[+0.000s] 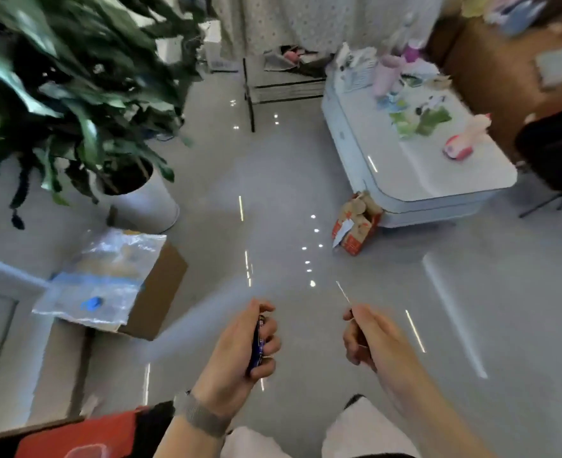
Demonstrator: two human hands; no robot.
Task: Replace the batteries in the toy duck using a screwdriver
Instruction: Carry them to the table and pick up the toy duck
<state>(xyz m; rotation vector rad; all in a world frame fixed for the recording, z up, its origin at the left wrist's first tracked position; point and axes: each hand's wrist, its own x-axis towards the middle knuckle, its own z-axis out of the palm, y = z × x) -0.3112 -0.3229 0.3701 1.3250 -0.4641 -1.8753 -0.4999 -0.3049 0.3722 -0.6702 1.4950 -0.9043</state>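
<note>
We cannot read the blurred print on the dark blue batteries [260, 342] half hidden in the left hand [236, 352], and the right hand [372, 335] covers the thin metal screwdriver's [344, 294] handle.

A home living room is being shown: a big potted plant [75, 104] is standing on the shiny floor [273, 180], a low white coffee table [438, 180] is covered with small things, and curtains [306, 21] are hanging behind.
</note>
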